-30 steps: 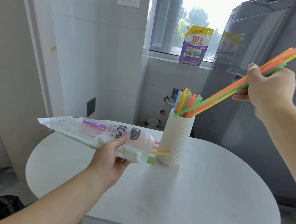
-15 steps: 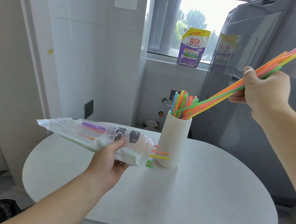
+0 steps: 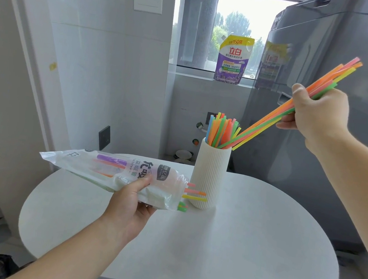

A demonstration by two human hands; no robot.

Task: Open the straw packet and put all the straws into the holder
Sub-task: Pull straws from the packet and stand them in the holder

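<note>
My right hand fingers pinch a straw bundle, tips entering the ribbed holder near the counter's far edge; I should steepen them, then release. Left hand grips the packet.

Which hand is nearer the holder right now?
Left. The left hand holds the straw packet low, just left of the ribbed holder. The right hand is up and off to its right, gripping a straw bundle.

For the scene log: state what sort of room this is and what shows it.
Probably a home laundry or utility nook. A grey washing machine stands behind the white table, a detergent pouch sits on the windowsill, and the walls are tiled.
</note>
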